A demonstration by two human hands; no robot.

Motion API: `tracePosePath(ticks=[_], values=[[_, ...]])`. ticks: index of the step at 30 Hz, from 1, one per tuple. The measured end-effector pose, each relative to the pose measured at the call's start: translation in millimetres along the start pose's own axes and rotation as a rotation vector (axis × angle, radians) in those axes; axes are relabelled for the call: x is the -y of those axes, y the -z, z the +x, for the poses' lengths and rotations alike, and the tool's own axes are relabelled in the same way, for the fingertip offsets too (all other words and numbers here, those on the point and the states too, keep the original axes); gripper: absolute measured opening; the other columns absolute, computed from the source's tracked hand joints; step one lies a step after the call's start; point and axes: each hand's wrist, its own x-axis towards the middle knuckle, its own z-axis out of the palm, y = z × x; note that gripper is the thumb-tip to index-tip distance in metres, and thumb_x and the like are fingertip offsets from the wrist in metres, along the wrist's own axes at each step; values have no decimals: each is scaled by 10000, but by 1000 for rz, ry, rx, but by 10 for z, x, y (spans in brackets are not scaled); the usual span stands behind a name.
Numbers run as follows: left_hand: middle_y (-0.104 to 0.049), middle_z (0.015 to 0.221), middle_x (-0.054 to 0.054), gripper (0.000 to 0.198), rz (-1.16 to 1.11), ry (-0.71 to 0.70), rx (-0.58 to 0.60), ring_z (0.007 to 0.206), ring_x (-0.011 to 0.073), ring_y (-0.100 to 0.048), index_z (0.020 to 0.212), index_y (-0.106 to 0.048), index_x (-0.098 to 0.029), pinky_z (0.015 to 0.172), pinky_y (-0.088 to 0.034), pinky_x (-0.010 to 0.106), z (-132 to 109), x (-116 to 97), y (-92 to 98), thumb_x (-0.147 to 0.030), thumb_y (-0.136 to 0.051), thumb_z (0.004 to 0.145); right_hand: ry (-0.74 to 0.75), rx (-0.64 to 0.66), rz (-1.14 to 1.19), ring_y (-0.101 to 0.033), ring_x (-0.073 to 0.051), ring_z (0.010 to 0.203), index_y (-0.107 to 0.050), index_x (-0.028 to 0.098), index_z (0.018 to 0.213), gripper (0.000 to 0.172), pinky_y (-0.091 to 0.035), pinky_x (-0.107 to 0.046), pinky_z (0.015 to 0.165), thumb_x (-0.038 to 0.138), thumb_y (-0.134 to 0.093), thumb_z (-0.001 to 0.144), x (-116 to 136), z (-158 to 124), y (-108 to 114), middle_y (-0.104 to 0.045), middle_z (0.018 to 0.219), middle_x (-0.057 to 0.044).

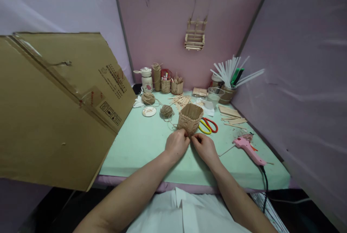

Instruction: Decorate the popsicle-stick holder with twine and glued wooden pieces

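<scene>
A small brown open-topped basket (190,120) with a scalloped rim stands upright on the table in front of me. My left hand (177,143) is at its near lower edge, with thumb and fingertips pinched together. Close beside it, my right hand (205,149) pinches at the same spot. What lies between the fingertips is too small to make out. A ball of twine (166,111) sits left of the basket, and a loose strand runs toward the basket's base. Scissors (208,126) with yellow and red handles lie just right of the basket.
A pink glue gun (249,149) lies at right, its cord over the table edge. Wooden sticks (232,115) lie behind it. A large cardboard sheet (62,110) leans in at left. Jars, stick holders (177,87), another twine ball (148,98) and glue sticks (230,70) line the back.
</scene>
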Motion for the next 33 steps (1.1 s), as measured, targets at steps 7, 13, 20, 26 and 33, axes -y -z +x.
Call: tracePosePath(ticks=[7, 13, 20, 26, 33], values=[[-716, 905, 85, 178, 78, 9, -24, 858, 222, -655, 892, -661, -188, 727, -433, 306, 24, 24, -22, -207, -490, 847, 2, 2, 10, -603, -194, 682, -648, 194, 724, 273, -374, -275, 626, 362, -464, 837, 2, -2, 3, -697, 731, -53], [-715, 925, 84, 178, 110, 28, -32, 876, 217, -654, 899, -659, -194, 738, -436, 304, 34, 19, -2, -223, -486, 869, -14, 9, 26, -598, -196, 689, -647, 194, 727, 272, -373, -279, 636, 362, -460, 830, 12, -11, 8, -697, 738, -57], [-707, 921, 80, 140, 112, -1, -45, 879, 218, -643, 872, -639, -191, 725, -430, 304, 38, 11, -3, -174, -505, 839, -1, -5, 33, -596, -191, 668, -642, 200, 715, 234, -377, -276, 628, 356, -488, 798, -3, 15, -1, -695, 717, -46], [-684, 903, 66, 94, 113, -86, -88, 905, 217, -615, 814, -621, -192, 749, -431, 307, 33, 39, -42, -167, -531, 830, -17, 4, 41, -630, -202, 704, -682, 199, 747, 240, -390, -276, 644, 375, -524, 789, 14, 51, 7, -724, 761, -51], [-652, 884, 64, 107, 119, -223, -120, 909, 208, -588, 814, -625, -181, 804, -443, 308, 13, 59, -93, -174, -528, 859, -35, 1, 34, -638, -208, 730, -701, 204, 763, 282, -393, -283, 659, 391, -495, 812, 36, 50, 18, -730, 774, -51]])
